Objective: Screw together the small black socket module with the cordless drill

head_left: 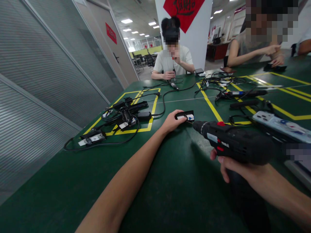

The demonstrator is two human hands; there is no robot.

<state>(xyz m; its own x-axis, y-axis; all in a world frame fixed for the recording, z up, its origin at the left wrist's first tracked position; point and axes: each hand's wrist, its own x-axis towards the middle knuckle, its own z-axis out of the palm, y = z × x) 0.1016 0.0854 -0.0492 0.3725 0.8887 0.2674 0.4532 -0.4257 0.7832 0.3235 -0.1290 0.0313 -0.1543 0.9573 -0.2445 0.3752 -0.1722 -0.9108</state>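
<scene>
My left hand [173, 121] reaches out over the green table [73, 181] and grips a small black and white block-shaped part [185, 116], holding it down on the surface. My right hand [239, 168] is wrapped round the handle of a black cordless drill [233, 140] with red marks. The drill points left, and its tip sits right at the small part's right end.
A pile of black adapters and cables [121, 118] lies at the left inside a yellow marked box. More cables and tools [240, 95] cross the far right. A phone [279, 124] lies at the right. Two people sit across the table, one [173, 58] opposite, one [255, 48] at the right.
</scene>
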